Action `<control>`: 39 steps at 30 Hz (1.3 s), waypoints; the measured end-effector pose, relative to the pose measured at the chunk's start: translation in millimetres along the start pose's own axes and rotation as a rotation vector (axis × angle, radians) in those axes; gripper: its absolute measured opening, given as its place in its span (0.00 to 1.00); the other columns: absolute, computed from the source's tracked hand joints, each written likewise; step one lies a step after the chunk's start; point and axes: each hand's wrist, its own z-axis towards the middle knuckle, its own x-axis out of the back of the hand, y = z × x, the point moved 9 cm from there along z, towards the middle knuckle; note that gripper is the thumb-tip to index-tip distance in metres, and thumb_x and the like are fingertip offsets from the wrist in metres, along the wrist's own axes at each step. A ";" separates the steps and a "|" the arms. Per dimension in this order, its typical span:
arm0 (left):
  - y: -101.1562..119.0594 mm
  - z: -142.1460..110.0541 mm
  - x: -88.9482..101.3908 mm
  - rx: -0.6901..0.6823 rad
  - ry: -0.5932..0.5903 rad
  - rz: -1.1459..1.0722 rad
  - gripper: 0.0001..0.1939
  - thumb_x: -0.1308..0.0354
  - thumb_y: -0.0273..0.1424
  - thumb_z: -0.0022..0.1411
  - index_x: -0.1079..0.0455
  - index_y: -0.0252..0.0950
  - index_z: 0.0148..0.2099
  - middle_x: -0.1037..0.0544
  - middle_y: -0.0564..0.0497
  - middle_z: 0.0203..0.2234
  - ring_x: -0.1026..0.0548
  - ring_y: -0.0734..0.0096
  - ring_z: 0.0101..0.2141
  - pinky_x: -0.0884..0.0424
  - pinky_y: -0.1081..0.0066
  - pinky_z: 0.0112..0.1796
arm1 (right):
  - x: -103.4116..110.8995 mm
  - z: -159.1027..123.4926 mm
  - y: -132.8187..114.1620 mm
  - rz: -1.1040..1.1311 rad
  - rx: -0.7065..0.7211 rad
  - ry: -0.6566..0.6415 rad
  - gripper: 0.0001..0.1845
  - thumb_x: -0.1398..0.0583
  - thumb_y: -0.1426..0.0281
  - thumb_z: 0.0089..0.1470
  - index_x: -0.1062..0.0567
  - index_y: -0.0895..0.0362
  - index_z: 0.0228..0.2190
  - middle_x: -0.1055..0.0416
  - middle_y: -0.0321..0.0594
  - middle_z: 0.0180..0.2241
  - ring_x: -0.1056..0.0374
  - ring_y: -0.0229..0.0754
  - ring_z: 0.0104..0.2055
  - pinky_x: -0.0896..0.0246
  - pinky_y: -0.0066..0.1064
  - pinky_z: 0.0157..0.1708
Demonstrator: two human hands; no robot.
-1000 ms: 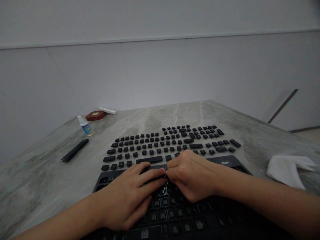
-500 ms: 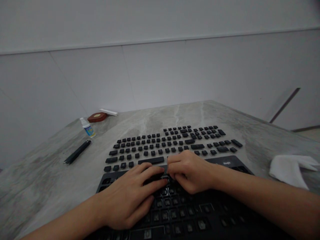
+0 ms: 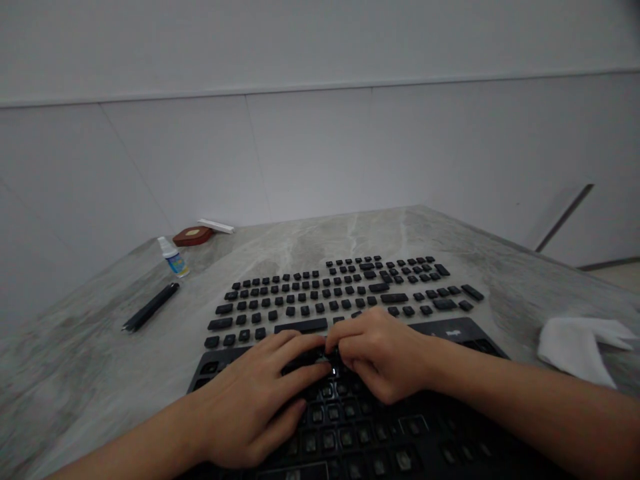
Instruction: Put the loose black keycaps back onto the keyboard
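Observation:
A black keyboard base (image 3: 364, 437) with its keycaps off lies in front of me, square sockets showing. My left hand (image 3: 255, 397) rests over its left half, fingers stretched apart, the fingertips at the upper middle of the base. Close beside those fingertips, my right hand (image 3: 383, 353) is closed, thumb and fingers curled together at the upper row of sockets. Whatever it pinches is hidden by the fingers. Just beyond the base, loose black keycaps (image 3: 320, 308) lie in rows on the table, with the long space bar keycap (image 3: 301, 326) nearest the hands.
On the marbled table (image 3: 280, 250), a small spray bottle (image 3: 175, 259) and a dark slim tool or pen-like thing (image 3: 151, 307) lie at left. A reddish-brown case (image 3: 193, 236) and a white strip (image 3: 216, 226) sit near the wall. A white cloth (image 3: 575, 343) lies at right.
My right hand has shifted slightly left and down, its fingertips now closer to those of my left hand. The left hand stays nearly in place. The view has tilted a little.

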 end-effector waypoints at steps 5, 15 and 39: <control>-1.3 -0.3 -0.9 0.012 -0.011 0.021 0.30 0.48 0.23 0.62 0.42 0.38 0.66 0.40 0.42 0.64 0.38 0.51 0.60 0.34 0.50 0.58 | 7.5 -2.0 1.1 -0.023 -0.011 0.083 0.09 0.49 0.79 0.44 0.29 0.59 0.23 0.25 0.42 0.34 0.35 0.35 0.24 0.44 0.28 0.22; -0.8 0.2 0.5 0.008 0.010 0.007 0.30 0.47 0.22 0.61 0.41 0.38 0.65 0.40 0.42 0.64 0.37 0.51 0.60 0.34 0.50 0.58 | 1.1 -3.7 7.2 0.030 -0.022 0.034 0.08 0.49 0.78 0.43 0.30 0.59 0.23 0.25 0.41 0.30 0.35 0.36 0.24 0.42 0.28 0.24; 0.9 -0.4 3.9 0.006 0.036 0.021 0.30 0.47 0.22 0.60 0.41 0.38 0.65 0.39 0.43 0.63 0.36 0.49 0.59 0.33 0.48 0.57 | 20.1 52.5 192.1 -0.435 -0.745 -0.368 0.11 0.39 0.66 0.61 0.22 0.60 0.41 0.23 0.45 0.41 0.27 0.45 0.45 0.32 0.42 0.48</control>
